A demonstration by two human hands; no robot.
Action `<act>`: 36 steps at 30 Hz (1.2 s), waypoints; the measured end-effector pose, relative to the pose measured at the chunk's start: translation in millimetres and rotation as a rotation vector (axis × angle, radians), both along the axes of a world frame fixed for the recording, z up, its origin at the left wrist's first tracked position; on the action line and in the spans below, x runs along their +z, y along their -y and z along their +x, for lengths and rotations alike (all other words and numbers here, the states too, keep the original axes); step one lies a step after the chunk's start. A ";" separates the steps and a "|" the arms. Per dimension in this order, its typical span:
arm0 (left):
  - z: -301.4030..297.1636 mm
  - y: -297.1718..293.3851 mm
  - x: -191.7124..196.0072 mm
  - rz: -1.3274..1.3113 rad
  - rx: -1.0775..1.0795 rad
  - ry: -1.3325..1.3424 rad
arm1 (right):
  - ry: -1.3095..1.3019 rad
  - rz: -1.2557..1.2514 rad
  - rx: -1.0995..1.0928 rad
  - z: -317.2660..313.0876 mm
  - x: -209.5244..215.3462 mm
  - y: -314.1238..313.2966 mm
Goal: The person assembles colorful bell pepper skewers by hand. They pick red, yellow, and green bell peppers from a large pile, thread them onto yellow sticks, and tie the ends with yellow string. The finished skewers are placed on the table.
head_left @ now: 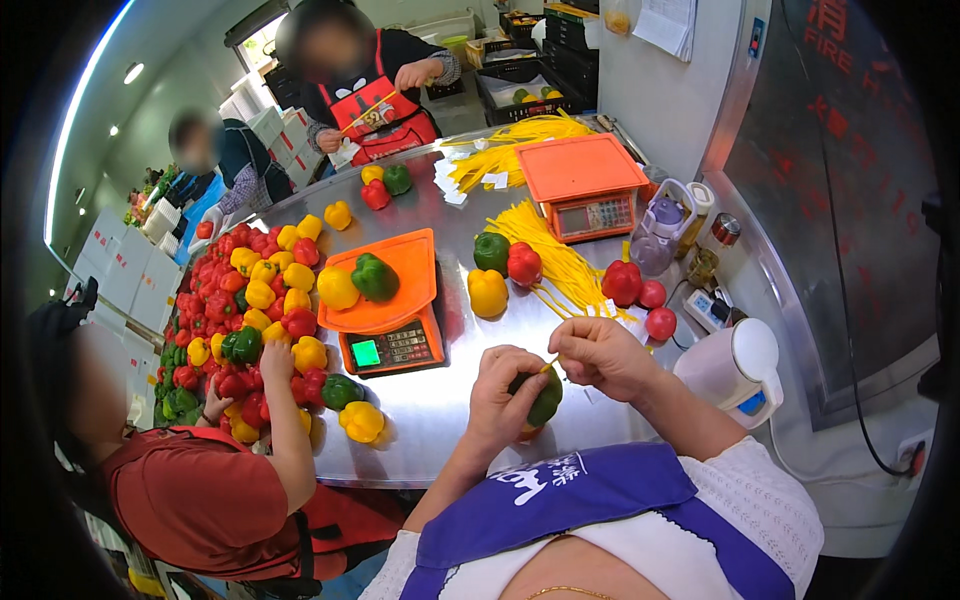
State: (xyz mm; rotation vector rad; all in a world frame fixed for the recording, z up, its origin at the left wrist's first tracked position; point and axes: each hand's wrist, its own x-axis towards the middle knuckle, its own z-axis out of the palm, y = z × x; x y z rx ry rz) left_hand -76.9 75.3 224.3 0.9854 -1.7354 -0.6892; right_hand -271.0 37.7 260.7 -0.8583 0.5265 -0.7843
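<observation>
My left hand point(508, 388) wraps over a green bell pepper point(545, 402) close to my apron, at the table's near edge. A bit of yellow tie strip point(547, 369) shows at its fingertips. My right hand point(603, 355) is pinched closed beside it, on the strip; the exact grip is partly hidden by the fingers. Under the green pepper a sliver of another, orange-yellow pepper shows. Beyond my hands stand a yellow pepper point(488, 293), a green one point(491, 251) and a red one point(524, 264). More red peppers point(622, 283) sit past my right hand.
Bundles of yellow strips point(545, 250) lie mid-table. An orange scale point(395, 345) carries two peppers; another scale point(582, 180) stands farther back. A pepper heap point(225, 300) fills the left, where a co-worker's hands point(277, 362) reach in. An electric kettle point(722, 365) and bottles line the right.
</observation>
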 end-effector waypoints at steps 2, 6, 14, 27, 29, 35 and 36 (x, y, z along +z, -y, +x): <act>1.8 1.9 -2.4 -0.035 0.011 0.010 | 0.179 0.110 0.034 -3.0 -4.3 1.7; -0.9 2.5 -2.2 -0.036 0.017 -0.087 | -0.321 -0.566 -0.229 15.1 -5.6 -10.1; 10.0 6.7 6.3 -0.064 -0.020 0.078 | -0.887 -1.284 -0.301 13.9 16.6 -1.0; 15.7 11.8 41.7 -0.527 -0.311 0.603 | -0.663 -0.788 0.187 5.3 50.2 15.0; 19.3 14.2 42.2 -0.589 -0.281 0.651 | -0.657 -0.873 0.220 4.3 58.3 14.5; 17.6 16.7 62.4 -0.829 -0.204 0.815 | -0.611 -0.720 0.177 4.2 33.0 25.7; 16.2 18.0 65.7 -0.860 -0.210 0.840 | -0.562 -0.643 0.179 3.6 21.8 29.1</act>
